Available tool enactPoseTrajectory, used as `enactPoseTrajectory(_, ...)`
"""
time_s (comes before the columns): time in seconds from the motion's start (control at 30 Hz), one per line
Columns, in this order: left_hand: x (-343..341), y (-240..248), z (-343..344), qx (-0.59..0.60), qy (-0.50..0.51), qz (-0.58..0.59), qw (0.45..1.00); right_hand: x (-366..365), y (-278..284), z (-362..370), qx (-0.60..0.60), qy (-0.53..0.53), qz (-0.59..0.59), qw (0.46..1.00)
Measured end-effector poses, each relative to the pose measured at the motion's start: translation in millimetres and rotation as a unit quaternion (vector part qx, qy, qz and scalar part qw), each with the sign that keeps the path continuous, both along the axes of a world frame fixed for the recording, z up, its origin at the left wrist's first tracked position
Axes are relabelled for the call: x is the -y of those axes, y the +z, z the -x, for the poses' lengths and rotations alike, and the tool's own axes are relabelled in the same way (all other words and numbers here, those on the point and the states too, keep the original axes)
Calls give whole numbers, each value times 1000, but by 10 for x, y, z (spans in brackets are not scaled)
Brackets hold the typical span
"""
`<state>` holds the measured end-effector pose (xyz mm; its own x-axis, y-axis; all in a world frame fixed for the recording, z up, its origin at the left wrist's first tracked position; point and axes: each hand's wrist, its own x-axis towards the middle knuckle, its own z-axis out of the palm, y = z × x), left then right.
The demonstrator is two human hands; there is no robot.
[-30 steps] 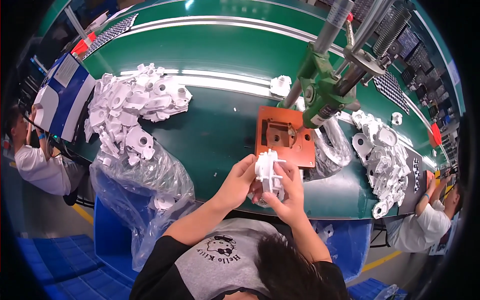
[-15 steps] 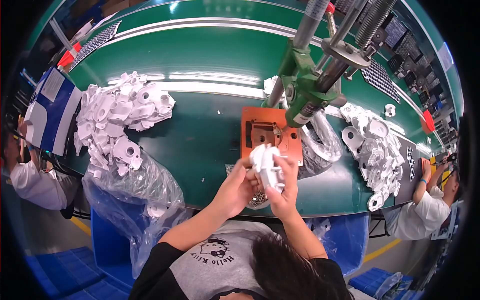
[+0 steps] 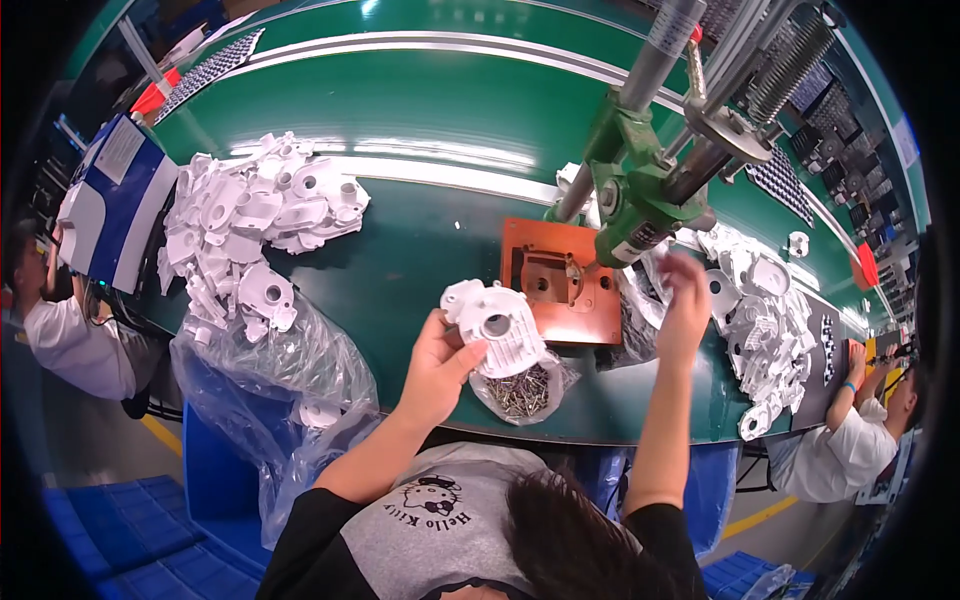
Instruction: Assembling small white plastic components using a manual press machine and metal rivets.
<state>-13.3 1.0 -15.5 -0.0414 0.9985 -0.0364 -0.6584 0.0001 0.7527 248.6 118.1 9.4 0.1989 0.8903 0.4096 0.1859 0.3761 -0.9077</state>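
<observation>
My left hand (image 3: 432,372) pinches a white plastic housing (image 3: 515,346) with a round hole, held over the bench just in front of the orange fixture block (image 3: 590,326). Beneath the housing sits a clear bag of small metal pins or screws (image 3: 522,396). My right hand (image 3: 684,292) is raised to the right of the block, by a clear plastic bag with dark contents (image 3: 640,318); its fingers are blurred, and whether they hold anything cannot be made out. The green head of a lever press (image 3: 640,205) stands above the block's back right.
White plastic parts are heaped at the left (image 3: 240,215) and at the right (image 3: 765,325). A blue-and-white machine (image 3: 112,205) stands far left. Plastic sheeting (image 3: 290,365) hangs over a blue bin (image 3: 212,440). Co-workers sit at both sides.
Both hands were together on the white housing. Now the left alone holds it, turned with its holed face showing, and the right has let go and moved up and right.
</observation>
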Motion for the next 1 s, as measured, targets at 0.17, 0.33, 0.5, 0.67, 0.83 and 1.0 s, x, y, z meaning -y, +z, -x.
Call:
enactPoseTrajectory(0.17, 44, -20, 130, 29, 41, 34, 998, -1790, -850, -792, 408, 72, -71, 907)
enactPoseTrajectory(0.33, 202, -59, 266, 13, 56, 57, 997, -2121, -854, -283, 21, 199, -2, 980)
enactPoseTrajectory(0.5, 248, -32, 251, -113, 90, -30, 989, -2325, -961, -37, -362, 282, 96, 883)
enactPoseTrajectory(0.67, -85, 263, 102, -542, 77, -100, 831, -1569, -582, -401, 205, 90, 28, 974)
enactPoseTrajectory(0.83, -765, 128, -254, -749, 115, -387, 526, -766, -168, -582, 139, 145, 164, 966)
enactPoseTrajectory(1.0, -900, 20, -477, -752, 135, -413, 495, -391, -240, -753, 98, 140, 176, 969)
